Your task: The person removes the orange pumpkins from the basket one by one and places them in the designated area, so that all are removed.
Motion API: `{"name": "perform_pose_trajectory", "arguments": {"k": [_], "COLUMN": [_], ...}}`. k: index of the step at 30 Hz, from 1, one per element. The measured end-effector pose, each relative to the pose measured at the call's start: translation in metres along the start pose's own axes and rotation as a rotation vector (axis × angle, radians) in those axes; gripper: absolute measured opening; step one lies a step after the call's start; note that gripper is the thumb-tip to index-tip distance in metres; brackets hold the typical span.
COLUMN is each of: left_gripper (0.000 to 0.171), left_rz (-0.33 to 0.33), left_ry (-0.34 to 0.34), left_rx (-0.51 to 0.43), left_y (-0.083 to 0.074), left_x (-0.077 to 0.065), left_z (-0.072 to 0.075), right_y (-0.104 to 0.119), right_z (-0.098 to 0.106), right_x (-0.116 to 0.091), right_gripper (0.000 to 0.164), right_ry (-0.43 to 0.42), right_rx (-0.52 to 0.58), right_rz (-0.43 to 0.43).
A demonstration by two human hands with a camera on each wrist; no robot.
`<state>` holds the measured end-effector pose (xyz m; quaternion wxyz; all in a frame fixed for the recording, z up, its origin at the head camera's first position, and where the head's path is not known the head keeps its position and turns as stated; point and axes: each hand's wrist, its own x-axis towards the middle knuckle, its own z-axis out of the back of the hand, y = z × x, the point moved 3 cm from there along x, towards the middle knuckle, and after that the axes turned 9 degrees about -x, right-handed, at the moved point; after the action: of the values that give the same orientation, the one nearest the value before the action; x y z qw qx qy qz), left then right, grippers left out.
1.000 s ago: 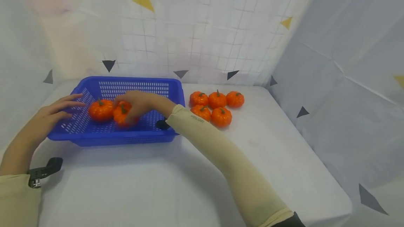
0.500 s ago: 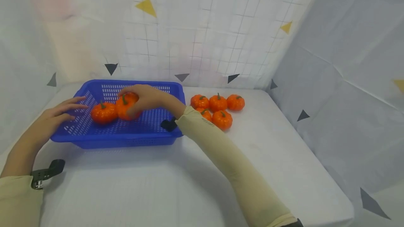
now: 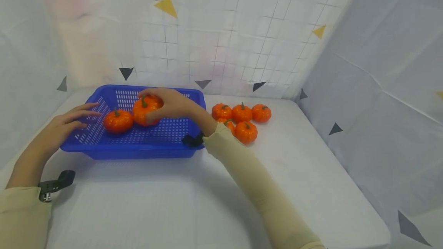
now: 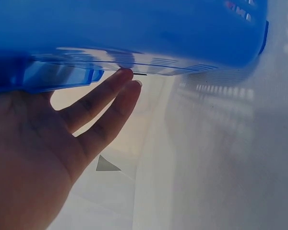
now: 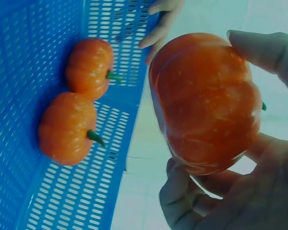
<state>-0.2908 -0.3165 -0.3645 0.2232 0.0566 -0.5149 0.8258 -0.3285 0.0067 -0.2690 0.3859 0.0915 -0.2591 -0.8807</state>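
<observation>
My right hand grips an orange toy pumpkin with a green stem, thumb and fingers around its sides. In the head view it overlaps the inside of the blue plastic basket. The right wrist view has the held pumpkin close up, with two pumpkins side by side in the basket; the head view shows one pumpkin plainly there. At the basket's left end is my left hand, fingers spread and fairly straight. Its fingertips come right up to the basket's side.
To the right of the basket, several orange pumpkins sit grouped on the white table. My right forearm partly covers one of them. White sheeting with grid lines and triangles stands behind, and a grey-white sheet on the right.
My right hand has lifted the pumpkin up from the basket floor and moved slightly right and back with it. The left hand stays at the basket's left end.
</observation>
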Motion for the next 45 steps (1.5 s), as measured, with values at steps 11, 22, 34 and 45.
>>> {"name": "perform_pose_trajectory", "arguments": {"k": [11,22,34,45], "left_gripper": [0.041,0.041,0.041,0.041], "left_rz": [0.021,0.071,0.035,0.028], "left_ry": [-0.01,0.004,0.002,0.01], "left_rx": [0.01,0.003,-0.003,0.005], "left_y": [0.001,0.0,0.001,-0.001], "left_x": [0.003,0.001,0.0,0.001], "left_z": [0.0,-0.001,-0.002,-0.002], "right_y": [0.001,-0.012,-0.024,-0.043], "right_z": [0.009,0.015,0.027,0.044], "right_x": [-0.033,-0.068,-0.097,-0.127], "right_gripper": [0.073,0.074,0.073,0.075], "right_ry": [-0.1,-0.186,-0.231,-0.256], "right_rx": [0.006,0.028,0.071,0.081], "right_rz": [0.032,0.018,-0.019,-0.177]}}
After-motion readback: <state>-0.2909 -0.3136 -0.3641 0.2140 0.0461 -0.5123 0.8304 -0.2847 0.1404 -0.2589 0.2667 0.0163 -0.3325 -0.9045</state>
